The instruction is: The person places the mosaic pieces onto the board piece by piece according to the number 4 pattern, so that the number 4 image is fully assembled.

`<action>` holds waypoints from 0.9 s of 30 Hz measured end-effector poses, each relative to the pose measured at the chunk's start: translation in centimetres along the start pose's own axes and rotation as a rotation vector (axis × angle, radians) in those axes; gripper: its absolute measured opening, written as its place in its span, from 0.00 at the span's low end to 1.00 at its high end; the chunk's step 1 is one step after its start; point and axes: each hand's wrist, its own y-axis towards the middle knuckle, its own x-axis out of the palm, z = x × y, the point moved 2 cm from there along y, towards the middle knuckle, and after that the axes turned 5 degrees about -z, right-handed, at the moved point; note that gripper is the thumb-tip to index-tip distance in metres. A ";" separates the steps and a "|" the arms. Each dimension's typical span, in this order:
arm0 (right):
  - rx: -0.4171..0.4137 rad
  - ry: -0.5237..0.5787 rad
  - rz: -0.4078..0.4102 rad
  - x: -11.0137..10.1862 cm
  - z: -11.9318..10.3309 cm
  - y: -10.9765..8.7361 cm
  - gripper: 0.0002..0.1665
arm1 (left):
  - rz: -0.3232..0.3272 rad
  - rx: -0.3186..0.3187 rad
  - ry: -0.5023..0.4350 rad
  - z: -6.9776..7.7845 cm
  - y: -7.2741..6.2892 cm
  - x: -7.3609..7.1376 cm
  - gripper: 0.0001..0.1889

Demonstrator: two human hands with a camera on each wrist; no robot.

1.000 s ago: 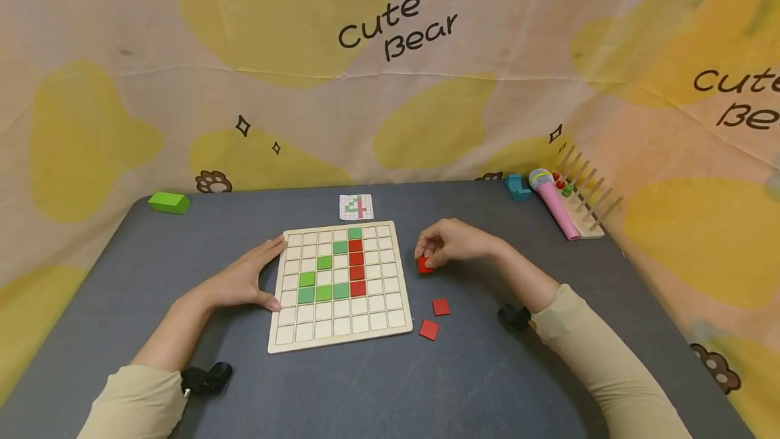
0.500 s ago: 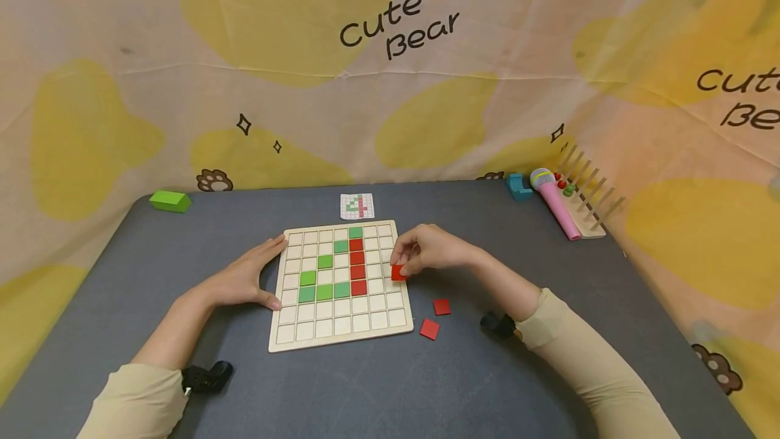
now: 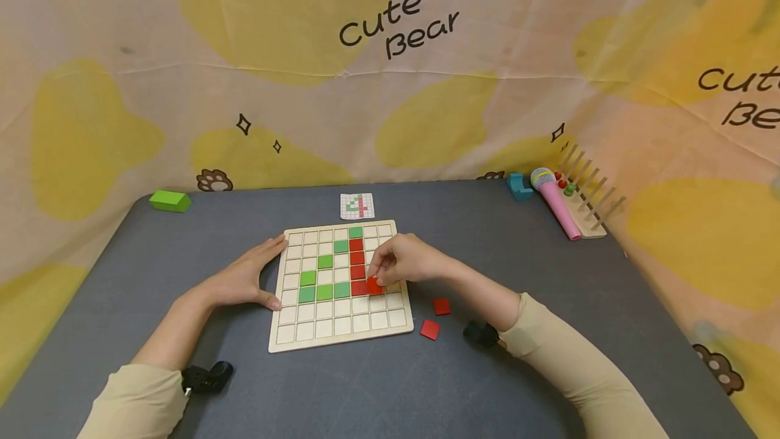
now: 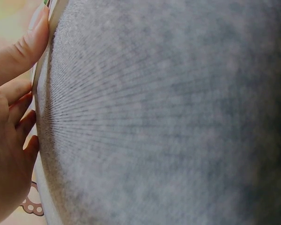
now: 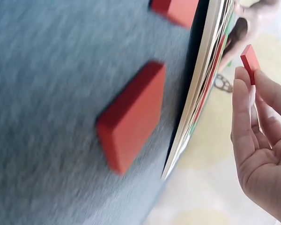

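A wooden grid board lies on the dark table, with green tiles and a column of red tiles set in its squares. My left hand rests along the board's left edge, thumb and fingers spread; the left wrist view shows its thumb against the rim. Over the board, my right hand pinches a red tile just right of the lowest red one in the column. In the right wrist view that pinched tile stands between thumb and fingertips, tilted.
Two loose red tiles, one behind the other, lie right of the board. Behind it is a small pattern card. A green block, a blue block, a pink microphone and a pegged board sit at the back.
My right hand has carried the red tile left, from the table beside the board to over the grid, near the red column. The left hand has stayed at the board's edge.
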 end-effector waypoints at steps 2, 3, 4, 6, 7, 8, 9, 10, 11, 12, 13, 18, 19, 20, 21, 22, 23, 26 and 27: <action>0.008 -0.011 0.004 0.4 -0.3 0.2 0.07 | -0.001 0.001 0.002 0.0 0.0 0.0 0.66; 0.008 -0.016 0.006 0.6 -0.5 0.3 0.07 | -0.001 0.001 0.002 0.0 0.1 0.0 0.66; 0.010 -0.016 0.005 0.9 -0.6 0.4 0.07 | -0.002 -0.001 0.002 -0.1 0.1 0.0 0.66; 0.013 -0.020 0.001 1.3 -0.9 0.6 0.07 | -0.004 -0.001 0.001 -0.1 0.1 0.0 0.66; 0.012 -0.022 -0.003 1.4 -1.0 0.7 0.07 | -0.004 -0.001 -0.001 -0.2 0.1 0.0 0.66; 0.013 -0.025 -0.006 1.6 -1.1 0.8 0.07 | -0.004 -0.001 -0.002 -0.2 0.1 0.0 0.66; 0.014 -0.028 -0.010 1.8 -1.3 0.9 0.07 | -0.004 -0.002 -0.002 -0.2 0.1 0.1 0.66; 0.020 -0.034 -0.014 2.0 -1.3 1.0 0.07 | -0.004 -0.003 -0.002 -0.3 0.1 0.1 0.66; 0.024 -0.040 -0.018 2.1 -1.4 1.0 0.07 | -0.004 -0.002 -0.003 -0.3 0.1 0.1 0.66; 0.027 -0.043 -0.019 2.3 -1.5 1.1 0.07 | -0.003 -0.002 -0.004 -0.3 0.1 0.1 0.66; 0.033 -0.049 -0.018 2.4 -1.5 1.2 0.07 | -0.003 -0.001 -0.004 -0.3 0.2 0.1 0.67; 0.045 -0.075 -0.001 3.0 -1.5 1.5 0.06 | -0.003 -0.001 -0.002 -0.2 0.2 0.1 0.67; 0.045 -0.080 0.004 3.0 -1.4 1.6 0.06 | -0.004 -0.002 -0.001 -0.2 0.2 0.1 0.66; 0.043 -0.087 0.009 3.1 -1.4 1.6 0.06 | -0.004 -0.003 -0.001 -0.2 0.2 0.1 0.66; 0.040 -0.092 0.013 3.2 -1.4 1.6 0.06 | -0.004 -0.003 -0.001 -0.2 0.2 0.1 0.66; 0.036 -0.098 0.016 3.2 -1.4 1.7 0.06 | -0.005 -0.003 0.000 -0.2 0.2 0.1 0.66; 0.030 -0.106 0.020 3.3 -1.4 1.7 0.06 | -0.004 -0.004 -0.001 -0.2 0.2 0.0 0.66; 0.018 -0.133 0.025 3.4 -1.4 1.6 0.07 | -0.005 -0.006 0.000 -0.2 0.1 0.0 0.66; 0.016 -0.142 0.026 3.4 -1.5 1.6 0.07 | -0.005 -0.006 0.000 -0.2 0.1 0.0 0.66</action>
